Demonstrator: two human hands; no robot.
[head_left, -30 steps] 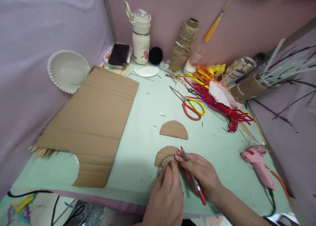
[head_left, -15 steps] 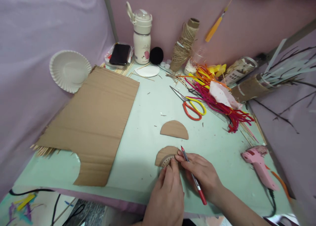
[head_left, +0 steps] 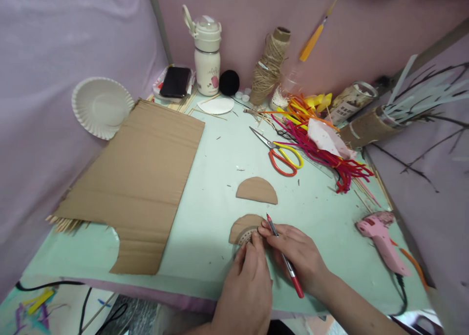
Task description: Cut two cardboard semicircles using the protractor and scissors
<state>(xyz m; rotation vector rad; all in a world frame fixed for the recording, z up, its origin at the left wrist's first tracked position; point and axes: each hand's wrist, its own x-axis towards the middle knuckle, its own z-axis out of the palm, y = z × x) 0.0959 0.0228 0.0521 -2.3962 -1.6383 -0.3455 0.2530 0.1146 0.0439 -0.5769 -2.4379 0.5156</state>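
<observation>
In front of me lies a half-round piece of cardboard (head_left: 242, 223). A clear, curved piece with a row of dots (head_left: 246, 237), perhaps a round template, rests over its lower edge. My left hand (head_left: 247, 281) has its fingers together, pressing this clear piece down; part of it is hidden beneath them. My right hand (head_left: 296, 249) is closed around a grey and red pen (head_left: 285, 258), its tip pointing up and away. That hand's fingertips touch the right side of the cardboard. Just beyond lies a second half-round cardboard piece (head_left: 257, 190).
A large cut cardboard sheet (head_left: 146, 169) covers the left side. Scissors (head_left: 280, 154), pipe cleaners (head_left: 330, 154) and a twine cone (head_left: 269, 69) lie beyond. A pink glue gun (head_left: 383, 240) is at right. A bottle (head_left: 207, 61) and a phone (head_left: 176, 81) sit at the back.
The view has shifted slightly. Both hands keep nearly the same place on the cardboard, and the pen stays in my right hand.
</observation>
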